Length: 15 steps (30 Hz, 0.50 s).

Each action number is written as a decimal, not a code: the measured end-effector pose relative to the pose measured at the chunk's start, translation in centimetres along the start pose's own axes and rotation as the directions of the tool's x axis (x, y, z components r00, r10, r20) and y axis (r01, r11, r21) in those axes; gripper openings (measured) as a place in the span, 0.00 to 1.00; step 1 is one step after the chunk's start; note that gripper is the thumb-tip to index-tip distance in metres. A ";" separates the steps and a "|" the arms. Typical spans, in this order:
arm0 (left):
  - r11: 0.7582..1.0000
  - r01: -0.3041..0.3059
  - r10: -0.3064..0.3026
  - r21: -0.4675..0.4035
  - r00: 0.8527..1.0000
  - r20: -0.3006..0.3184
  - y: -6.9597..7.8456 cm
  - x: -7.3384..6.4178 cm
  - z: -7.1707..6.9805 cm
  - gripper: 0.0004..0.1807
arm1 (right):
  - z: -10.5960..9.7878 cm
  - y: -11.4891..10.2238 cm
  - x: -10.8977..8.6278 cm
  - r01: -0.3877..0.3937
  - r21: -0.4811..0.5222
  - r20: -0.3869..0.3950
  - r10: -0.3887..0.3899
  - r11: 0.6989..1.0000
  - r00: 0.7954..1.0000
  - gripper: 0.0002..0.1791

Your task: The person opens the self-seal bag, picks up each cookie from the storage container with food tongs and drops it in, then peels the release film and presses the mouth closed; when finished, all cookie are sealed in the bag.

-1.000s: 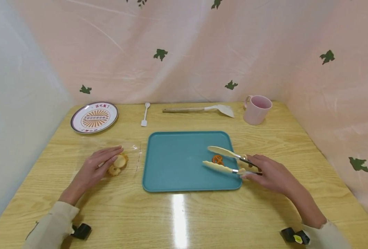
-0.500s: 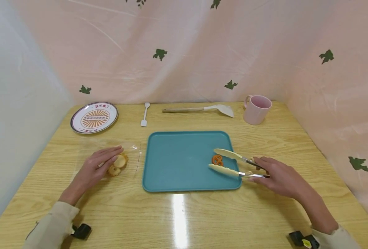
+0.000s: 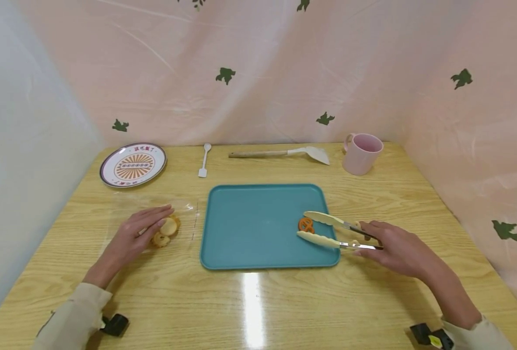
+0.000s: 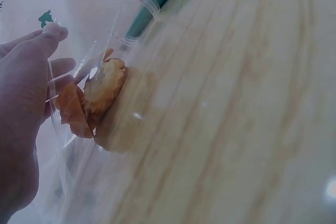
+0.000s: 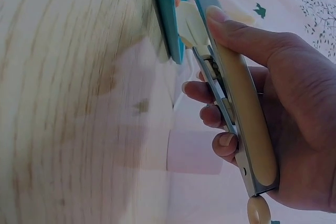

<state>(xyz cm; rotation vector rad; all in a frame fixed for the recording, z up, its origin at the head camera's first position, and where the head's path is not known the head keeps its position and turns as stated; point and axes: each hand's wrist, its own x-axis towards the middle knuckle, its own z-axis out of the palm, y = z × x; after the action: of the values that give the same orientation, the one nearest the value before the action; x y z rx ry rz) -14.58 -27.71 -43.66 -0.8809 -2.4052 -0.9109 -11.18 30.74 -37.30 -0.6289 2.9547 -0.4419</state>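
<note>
My right hand (image 3: 398, 248) grips a pair of tongs (image 5: 244, 114) with cream tips, thumb along one arm and fingers curled round the other. The spread tips straddle a small brown pretzel (image 3: 305, 225) near the right end of the teal tray (image 3: 249, 260). My left hand (image 3: 131, 238) rests at a clear plastic bag (image 4: 131, 40) on the table, its fingers fairly straight. Beside its fingertips show a round cookie (image 3: 169, 226) and a smaller ring-like one (image 3: 160, 239). The left wrist view shows a scalloped cookie (image 4: 106, 85) through the film.
A patterned plate (image 3: 133, 165) lies at the back left, with a small white spoon-like tool (image 3: 204, 161) to its right. Behind the tray lies a wooden-handled spatula (image 3: 280, 153). A pink mug (image 3: 360, 158) stands at the back right. Pale curtains enclose the wooden table (image 3: 188, 306).
My right hand has drawn the tongs back to the right and slightly toward me, tips still apart around the pretzel, which stays on the tray. The left hand has kept still.
</note>
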 end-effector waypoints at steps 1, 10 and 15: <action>1.000 0.000 0.000 0.002 1.000 0.001 0.0 0.0 0.0 0.24 | 0.0 0.0 0.0 0.003 -0.002 -0.002 -0.003 1.000 1.000 0.38; 1.000 0.006 -0.006 0.007 1.000 0.006 0.1 0.0 0.0 0.24 | 0.0 0.3 0.1 0.025 -0.023 -0.022 -0.025 0.999 0.999 0.36; 1.000 0.008 -0.008 0.005 1.000 0.007 0.1 0.1 -0.1 0.24 | 0.1 0.6 0.1 0.052 -0.039 -0.042 -0.054 0.998 0.998 0.35</action>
<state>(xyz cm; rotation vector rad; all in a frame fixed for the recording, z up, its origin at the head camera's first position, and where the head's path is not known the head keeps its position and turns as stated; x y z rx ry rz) -14.55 -27.68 -43.54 -0.8741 -2.4178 -0.9060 -11.49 31.17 -37.56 -0.7122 2.9995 -0.4093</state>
